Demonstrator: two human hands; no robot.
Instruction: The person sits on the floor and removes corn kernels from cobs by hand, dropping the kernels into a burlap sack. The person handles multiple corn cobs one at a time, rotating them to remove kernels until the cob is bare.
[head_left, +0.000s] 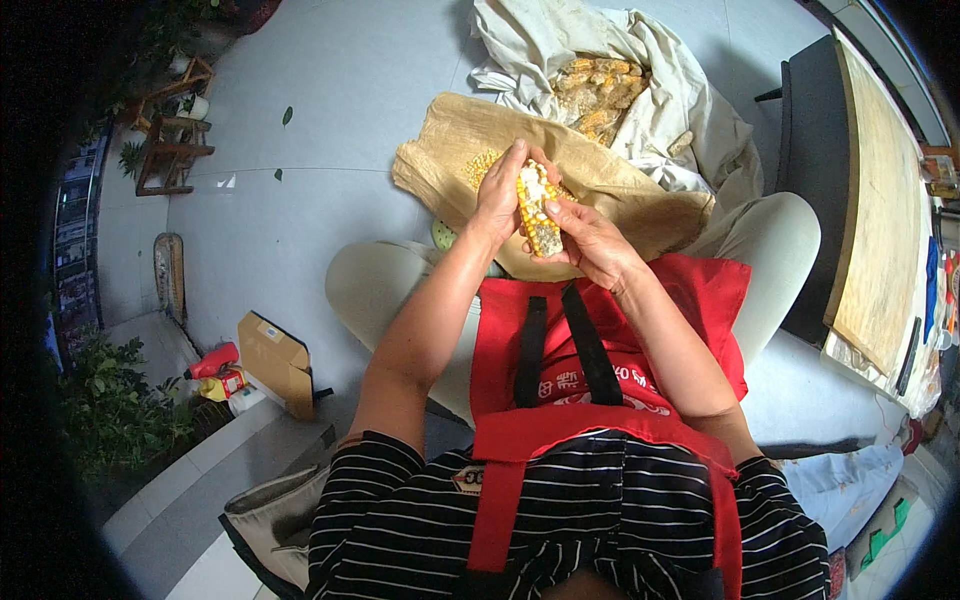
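Between my two hands is a dried corn cob (537, 214), partly stripped, with yellow kernels along its sides and a mouldy-looking grey end toward me. My left hand (504, 191) wraps the far end from the left. On the near right side, my right hand (592, 236) grips the cob, its thumb pressed against the kernels. Below the hands a tan woven sack (630, 191) lies spread between my knees, with loose corn kernels (481, 165) on it, partly hidden by my left hand. Beyond it, a white cloth sack (675, 75) gapes around several unshelled cobs (600, 90).
A red apron (510, 352) covers my lap. On the right stands a dark cabinet with a wooden board (874, 217) on top. At left are plant stands (169, 154), a cardboard box (274, 364) and bottles (217, 371). A green patterned object (443, 235) shows beside my left knee.
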